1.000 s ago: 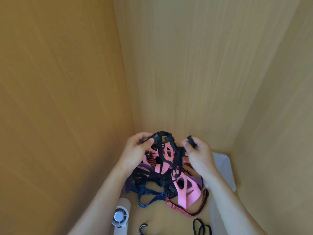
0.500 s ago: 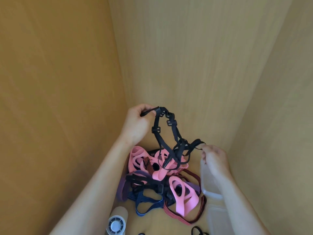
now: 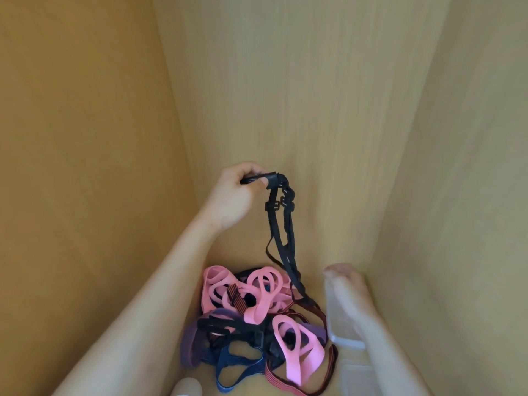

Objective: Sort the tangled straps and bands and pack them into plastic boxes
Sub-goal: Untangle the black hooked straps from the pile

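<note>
Down at the bottom of this wooden cubby, quick update: the black strap [image 3: 281,238] is mostly out of the mess now. A second ago both hands were buried in the pile. Half a second ago my left had the strap lifted while my right pinched its far end.

Now my left hand [image 3: 234,195] is up higher, thumb and curled fingers clamped on the buckle end. The strap hangs from it in a long narrow loop, its bottom end still touching the pile [image 3: 257,310]. Can't tell if it's snagged there or just resting.

My right hand [image 3: 347,290] looks to be off the strap end and has swung over the plastic box [image 3: 340,332] on the right. It's motion-blurred, so I can't tell how open it is or whether it has the box. My read is one strap is basically sorted and boxing it comes next.

Stuff-wise:
- The black strap is thin flat webbing with small hard sliders near the top. It's floppy and I'd guess it wants folding.
- The pink bands [image 3: 288,352] are wide, smooth, rubbery-looking loops that hold their curl.
- The purple band [image 3: 191,341] looks like a similar kind.
- The blue strap [image 3: 228,378] looks ribbed.
- A red-and-black striped band [image 3: 285,387] snakes along the front of the pile.
- The box is clear and frosted with rounded corners, and a second box [image 3: 357,378] sits just in front of it.
- The walls [image 3: 314,110] are matte pale wood grain
</note>
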{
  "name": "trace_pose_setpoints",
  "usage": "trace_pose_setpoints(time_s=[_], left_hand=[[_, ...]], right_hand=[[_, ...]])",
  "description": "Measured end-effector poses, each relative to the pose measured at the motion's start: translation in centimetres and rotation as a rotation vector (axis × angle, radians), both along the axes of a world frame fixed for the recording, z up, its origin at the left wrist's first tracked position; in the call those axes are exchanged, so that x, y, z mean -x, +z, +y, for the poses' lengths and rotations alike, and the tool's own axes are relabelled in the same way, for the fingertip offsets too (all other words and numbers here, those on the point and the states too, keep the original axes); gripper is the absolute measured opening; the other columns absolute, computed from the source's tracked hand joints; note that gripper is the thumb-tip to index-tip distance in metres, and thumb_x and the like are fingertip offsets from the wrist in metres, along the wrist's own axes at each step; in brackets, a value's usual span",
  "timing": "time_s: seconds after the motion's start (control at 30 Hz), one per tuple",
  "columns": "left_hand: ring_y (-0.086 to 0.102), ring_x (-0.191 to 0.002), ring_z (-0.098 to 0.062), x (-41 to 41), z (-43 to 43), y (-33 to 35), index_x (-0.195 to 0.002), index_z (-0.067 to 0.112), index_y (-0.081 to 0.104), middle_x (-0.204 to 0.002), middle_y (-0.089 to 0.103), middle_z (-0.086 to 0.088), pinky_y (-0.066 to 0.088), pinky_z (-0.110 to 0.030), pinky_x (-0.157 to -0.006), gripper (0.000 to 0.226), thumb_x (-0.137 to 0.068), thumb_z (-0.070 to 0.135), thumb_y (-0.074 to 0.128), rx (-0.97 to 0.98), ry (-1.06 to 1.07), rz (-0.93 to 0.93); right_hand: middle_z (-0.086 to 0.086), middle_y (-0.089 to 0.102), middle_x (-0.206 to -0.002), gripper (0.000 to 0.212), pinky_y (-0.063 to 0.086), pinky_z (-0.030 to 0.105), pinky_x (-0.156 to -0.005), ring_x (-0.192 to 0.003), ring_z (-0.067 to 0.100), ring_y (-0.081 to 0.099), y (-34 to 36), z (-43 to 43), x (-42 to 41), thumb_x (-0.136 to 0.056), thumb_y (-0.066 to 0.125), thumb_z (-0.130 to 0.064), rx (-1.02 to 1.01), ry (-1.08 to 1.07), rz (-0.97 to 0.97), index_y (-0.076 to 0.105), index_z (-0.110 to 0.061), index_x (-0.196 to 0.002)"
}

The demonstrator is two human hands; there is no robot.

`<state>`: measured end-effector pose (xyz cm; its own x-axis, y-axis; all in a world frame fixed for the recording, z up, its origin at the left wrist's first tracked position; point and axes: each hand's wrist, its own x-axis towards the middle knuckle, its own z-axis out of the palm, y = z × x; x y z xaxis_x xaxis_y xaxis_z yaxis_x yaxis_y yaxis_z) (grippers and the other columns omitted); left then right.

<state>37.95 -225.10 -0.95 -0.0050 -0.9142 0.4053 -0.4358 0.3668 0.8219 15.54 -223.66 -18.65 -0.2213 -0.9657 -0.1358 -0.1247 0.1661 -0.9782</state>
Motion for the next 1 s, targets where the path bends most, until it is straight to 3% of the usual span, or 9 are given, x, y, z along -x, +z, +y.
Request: trace_pose_setpoints(time_s=[0.07, 0.13, 0.23, 0.3, 0.47, 0.53, 0.67, 0.87, 1.0], left_hand=[[0.048, -0.059, 0.004, 0.5, 0.2, 0.7, -0.086, 0.026, 0.067, -0.074, 0.058, 0.016, 0.041, -0.028, -0.073, 0.020, -0.098, 0.011, 0.060, 0.004, -0.029, -0.017], [0.048, -0.059, 0.005, 0.8, 0.4, 1.3, -0.088, 0.023, 0.068, -0.072, 0.058, 0.019, 0.041, -0.028, -0.074, 0.018, -0.098, 0.011, 0.059, 0.014, -0.053, -0.019], [0.049, -0.063, -0.004, 1.3, 0.8, 2.1, -0.094, 0.019, 0.069, -0.073, 0.057, 0.015, 0.043, -0.030, -0.075, 0.013, -0.099, 0.011, 0.059, 0.040, -0.092, -0.017], [0.047, -0.065, -0.013, 1.5, 1.1, 2.7, -0.097, 0.018, 0.069, -0.074, 0.056, 0.010, 0.045, -0.033, -0.073, 0.012, -0.099, 0.011, 0.059, 0.065, -0.132, 0.009], [0.048, -0.063, -0.012, 0.6, 1.8, 3.3, -0.098, 0.017, 0.069, -0.067, 0.056, 0.014, 0.047, -0.027, -0.068, 0.013, -0.100, 0.012, 0.057, 0.131, -0.158, 0.057], [0.048, -0.059, -0.010, -0.4, 2.0, 2.5, -0.095, 0.016, 0.068, -0.063, 0.053, 0.007, 0.046, -0.020, -0.061, 0.015, -0.100, 0.009, 0.056, 0.112, -0.120, 0.142], [0.047, -0.055, -0.012, -2.0, 2.0, -0.9, -0.087, 0.014, 0.066, -0.057, 0.051, 0.002, 0.042, -0.021, -0.059, 0.018, -0.101, 0.010, 0.055, -0.047, 0.011, 0.297], [0.045, -0.055, -0.017, -2.5, 1.9, -6.5, -0.081, 0.013, 0.064, -0.058, 0.049, -0.002, 0.040, -0.031, -0.064, 0.018, -0.098, 0.013, 0.059, -0.308, 0.048, 0.234], [0.047, -0.058, -0.015, -1.5, 1.9, -7.0, -0.082, 0.009, 0.063, -0.063, 0.049, 0.000, 0.045, -0.029, -0.068, 0.016, -0.093, 0.018, 0.069, -0.296, -0.005, 0.164]], right_hand=[[-0.002, 0.067, -0.104, 0.006, 0.042, 0.017, -0.076, -0.101, 0.015, 0.061, 2.0, 0.3, -0.4, -0.095, 0.065, -0.011, 0.186, 0.005, -0.003, 0.066, -0.015, -0.099], [-0.009, 0.065, -0.116, 0.022, 0.041, 0.010, -0.083, -0.110, 0.005, 0.059, 4.0, 0.4, -0.8, -0.093, 0.070, -0.022, 0.288, 0.101, 0.050, 0.065, -0.019, -0.114], [-0.023, 0.051, -0.133, 0.068, 0.032, 0.020, -0.104, -0.124, -0.004, 0.048, 5.9, -0.4, -1.9, -0.082, 0.079, -0.048, 0.290, 0.246, 0.112, 0.047, -0.030, -0.139], [-0.023, 0.043, -0.134, 0.087, 0.031, 0.025, -0.104, -0.125, -0.001, 0.042, 6.7, -1.4, -3.2, -0.075, 0.083, -0.052, 0.214, 0.262, 0.128, 0.036, -0.032, -0.146], [0.000, 0.074, -0.101, 0.014, 0.052, 0.038, -0.090, -0.095, 0.019, 0.069, 7.5, -2.9, -4.8, -0.095, 0.069, -0.031, 0.094, 0.343, 0.081, 0.070, -0.018, -0.101], [0.005, 0.075, -0.085, 0.016, 0.051, 0.039, -0.092, -0.086, 0.019, 0.073, 7.9, -3.2, -3.8, -0.101, 0.057, -0.020, 0.106, 0.294, -0.157, 0.067, -0.009, -0.095], [-0.003, 0.040, -0.058, 0.013, 0.044, 0.029, -0.059, -0.052, 0.014, 0.042, 10.2, -3.4, -0.7, -0.101, 0.050, -0.011, 0.099, 0.214, -0.616, 0.056, -0.009, -0.089], [-0.005, 0.049, -0.064, 0.014, 0.036, 0.024, -0.052, -0.055, 0.010, 0.038, 13.6, -3.7, 1.9, -0.089, 0.055, 0.004, 0.242, 0.245, -0.651, 0.058, -0.009, -0.085], [-0.003, 0.051, -0.067, 0.014, 0.037, 0.025, -0.052, -0.052, 0.010, 0.043, 13.2, -3.6, 2.2, -0.087, 0.061, 0.005, 0.273, 0.221, -0.473, 0.060, -0.009, -0.086]])
